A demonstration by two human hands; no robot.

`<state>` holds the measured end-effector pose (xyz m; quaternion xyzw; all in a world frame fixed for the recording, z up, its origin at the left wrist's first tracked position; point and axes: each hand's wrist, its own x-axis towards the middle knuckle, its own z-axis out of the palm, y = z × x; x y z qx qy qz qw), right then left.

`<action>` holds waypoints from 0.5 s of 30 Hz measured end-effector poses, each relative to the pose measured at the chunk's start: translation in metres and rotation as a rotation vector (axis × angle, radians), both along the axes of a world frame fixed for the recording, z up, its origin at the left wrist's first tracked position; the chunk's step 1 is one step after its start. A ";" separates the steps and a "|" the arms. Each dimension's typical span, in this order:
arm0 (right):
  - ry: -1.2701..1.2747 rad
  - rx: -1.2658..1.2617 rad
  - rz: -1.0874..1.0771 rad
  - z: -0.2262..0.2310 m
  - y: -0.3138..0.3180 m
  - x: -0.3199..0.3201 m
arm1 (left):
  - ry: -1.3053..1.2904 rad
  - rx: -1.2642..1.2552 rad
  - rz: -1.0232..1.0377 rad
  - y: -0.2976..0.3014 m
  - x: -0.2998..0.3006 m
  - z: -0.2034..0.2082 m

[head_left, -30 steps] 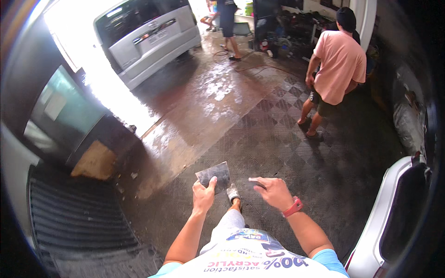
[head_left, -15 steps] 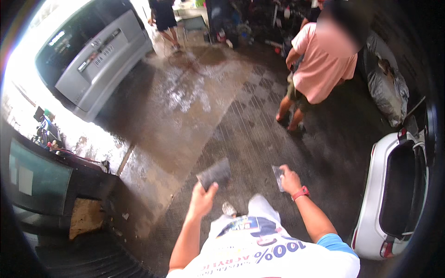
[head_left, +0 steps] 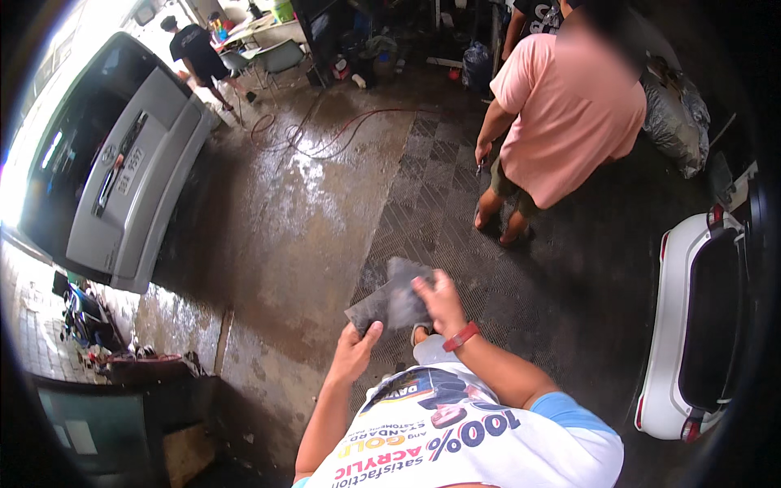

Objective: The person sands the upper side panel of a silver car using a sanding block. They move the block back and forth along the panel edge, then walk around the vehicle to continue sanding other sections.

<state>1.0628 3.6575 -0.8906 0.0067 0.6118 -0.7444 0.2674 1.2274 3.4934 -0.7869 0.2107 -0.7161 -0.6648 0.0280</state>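
Observation:
My left hand [head_left: 354, 351] is closed on the lower edge of a thin dark grey rectangular sheet [head_left: 368, 310], thumb on top. My right hand [head_left: 443, 302], with a red band on its wrist, grips a second flat grey piece [head_left: 404, 294], smeared by motion. This second piece overlaps the far right part of the dark sheet, both held in front of my body above the floor. Whether they touch or are slightly apart, I cannot tell. Their exact material is not clear.
A person in a pink shirt [head_left: 561, 122] stands ahead on the right. A silver van [head_left: 142, 179] is at left, a white car [head_left: 663, 325] at right. A red hose [head_left: 342, 130] lies on the wet floor [head_left: 277, 211]. Another person in black [head_left: 199, 53] is near a chair [head_left: 281, 58].
My right hand has moved left, bringing its grey piece over the sheet in my left hand. The view has turned rightward, and the person in black is now farther left.

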 end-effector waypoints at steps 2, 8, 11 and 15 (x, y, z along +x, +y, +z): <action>0.311 -0.056 0.450 0.034 -0.032 -0.031 | -0.071 -0.053 -0.006 -0.017 -0.039 0.004; 0.298 -0.032 0.192 0.038 -0.120 -0.189 | -0.043 -0.068 0.019 -0.085 -0.143 0.002; 0.451 -0.103 0.702 0.086 -0.144 -0.224 | -0.072 0.194 -0.013 -0.116 -0.190 -0.006; 0.710 0.226 0.228 0.082 -0.193 -0.358 | -0.032 0.218 0.013 -0.180 -0.275 -0.006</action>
